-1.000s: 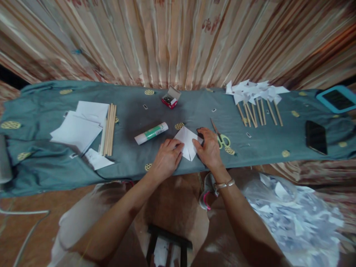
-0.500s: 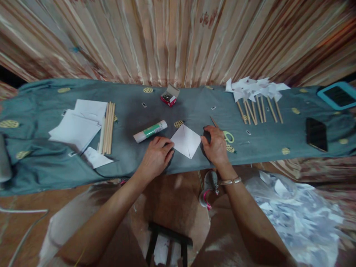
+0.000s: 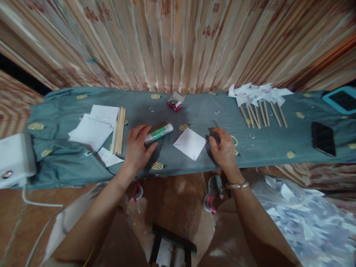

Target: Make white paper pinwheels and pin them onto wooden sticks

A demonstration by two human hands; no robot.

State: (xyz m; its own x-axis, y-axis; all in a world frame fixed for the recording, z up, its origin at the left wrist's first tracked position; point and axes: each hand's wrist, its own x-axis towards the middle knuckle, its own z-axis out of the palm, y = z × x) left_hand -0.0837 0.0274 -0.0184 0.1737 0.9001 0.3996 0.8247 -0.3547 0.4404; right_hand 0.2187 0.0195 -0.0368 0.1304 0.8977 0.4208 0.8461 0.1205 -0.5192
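A white paper square (image 3: 190, 144) lies flat on the cloth, turned like a diamond, with thin lines or slits running in from its left and bottom corners. My left hand (image 3: 138, 148) is at the left end of a green-and-white glue stick (image 3: 160, 133), its thumb and fingers apart on either side. Whether it touches the stick I cannot tell. Just right of the paper rests my right hand (image 3: 223, 148), thumb and forefinger apart and holding nothing visible. Partly under that hand lie scissors with a light green handle (image 3: 234, 140); the blade tip shows beyond the fingers.
Paper sheets (image 3: 91, 129) and wooden sticks (image 3: 120, 129) lie left. A small red box (image 3: 175, 101) stands open at the back. Paper pinwheels (image 3: 256, 92) on sticks, a phone (image 3: 323, 139) and a blue-framed device (image 3: 340, 100) are right. A bag of paper pieces (image 3: 308, 218) sits below.
My left hand has left the paper and moved left to the glue stick. My right hand stays beside the paper. The view has shifted, bringing more of a white box into sight at left.
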